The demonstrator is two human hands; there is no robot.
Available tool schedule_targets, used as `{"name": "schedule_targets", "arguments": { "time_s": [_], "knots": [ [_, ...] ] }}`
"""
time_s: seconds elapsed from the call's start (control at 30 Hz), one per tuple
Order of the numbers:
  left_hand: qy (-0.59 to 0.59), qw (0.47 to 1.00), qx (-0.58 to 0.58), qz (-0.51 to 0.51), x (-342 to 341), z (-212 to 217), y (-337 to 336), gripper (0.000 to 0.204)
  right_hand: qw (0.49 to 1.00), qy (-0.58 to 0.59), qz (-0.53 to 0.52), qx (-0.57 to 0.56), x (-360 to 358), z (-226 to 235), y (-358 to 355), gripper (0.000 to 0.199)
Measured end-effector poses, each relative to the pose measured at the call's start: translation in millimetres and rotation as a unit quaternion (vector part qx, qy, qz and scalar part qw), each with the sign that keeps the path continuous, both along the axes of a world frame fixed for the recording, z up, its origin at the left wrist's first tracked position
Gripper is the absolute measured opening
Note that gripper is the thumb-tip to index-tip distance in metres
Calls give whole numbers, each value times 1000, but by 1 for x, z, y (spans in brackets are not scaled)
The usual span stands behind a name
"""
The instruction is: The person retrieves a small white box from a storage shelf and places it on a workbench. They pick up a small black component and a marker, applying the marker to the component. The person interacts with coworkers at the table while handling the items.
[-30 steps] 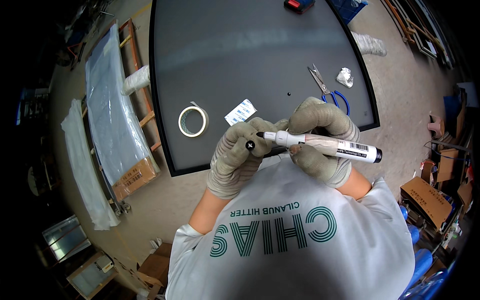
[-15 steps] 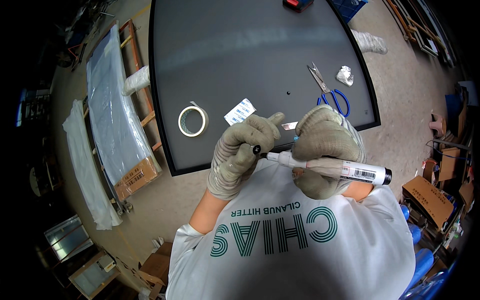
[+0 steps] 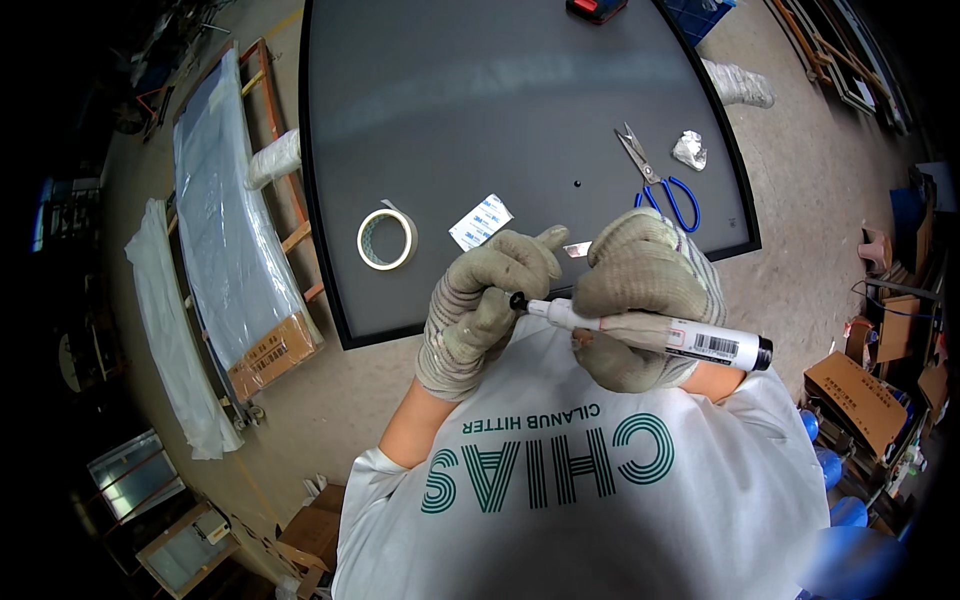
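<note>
Both my hands wear knitted work gloves and meet in front of my chest, near the edge of the dark panel (image 3: 470,110). My left hand (image 3: 485,295) is closed, pinching a small black round-headed piece (image 3: 517,301) that looks like a screw. My right hand (image 3: 645,300) grips a white marker (image 3: 690,338) with a black end. Its tip points left and meets the black head. A silvery strip (image 3: 577,250) lies just beyond, between the hands. A white packet (image 3: 481,222) with blue print rests past my left hand; blue-handled scissors (image 3: 660,185) lie past my right.
On the panel are a roll of masking tape (image 3: 387,239), a crumpled foil ball (image 3: 689,150), a tiny black bead-like piece (image 3: 577,184) and a red-and-black tool part (image 3: 597,8). Plastic-wrapped panels (image 3: 225,210) stand left. Cardboard (image 3: 857,400) is stacked at right.
My right hand has moved slightly left with the marker, bringing its tip onto the black head. The head has turned and shifted a little to the right.
</note>
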State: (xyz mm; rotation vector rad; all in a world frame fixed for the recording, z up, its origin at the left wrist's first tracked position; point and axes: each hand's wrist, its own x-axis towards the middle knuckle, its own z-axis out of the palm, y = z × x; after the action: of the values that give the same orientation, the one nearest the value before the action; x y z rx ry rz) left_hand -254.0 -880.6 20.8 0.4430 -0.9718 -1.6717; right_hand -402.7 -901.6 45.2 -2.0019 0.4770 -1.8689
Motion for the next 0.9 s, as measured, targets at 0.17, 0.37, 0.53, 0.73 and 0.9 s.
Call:
{"name": "schedule_targets", "arguments": {
  "time_s": [0.17, 0.37, 0.53, 0.73, 0.9],
  "knots": [
    [6, 1000, -12, 1, 3, -2, 1, 24, 1000, 11, 6, -7, -1, 6, 1, 17],
    [0, 1000, 1, 7, 2, 1, 4, 26, 1000, -12, 16, 11, 4, -5, 4, 17],
    [-3, 1000, -2, 20, 3, 1, 6, 27, 1000, 11, 19, 3, 2, 1, 4, 17],
    [4, 1000, -8, 8, 2, 1, 6, 24, 1000, 21, 14, 1, 0, 1, 4, 16],
    [10, 1000, -12, 14, 2, 0, 7, 22, 1000, 27, 14, 0, -2, 1, 4, 16]
  ]
}}
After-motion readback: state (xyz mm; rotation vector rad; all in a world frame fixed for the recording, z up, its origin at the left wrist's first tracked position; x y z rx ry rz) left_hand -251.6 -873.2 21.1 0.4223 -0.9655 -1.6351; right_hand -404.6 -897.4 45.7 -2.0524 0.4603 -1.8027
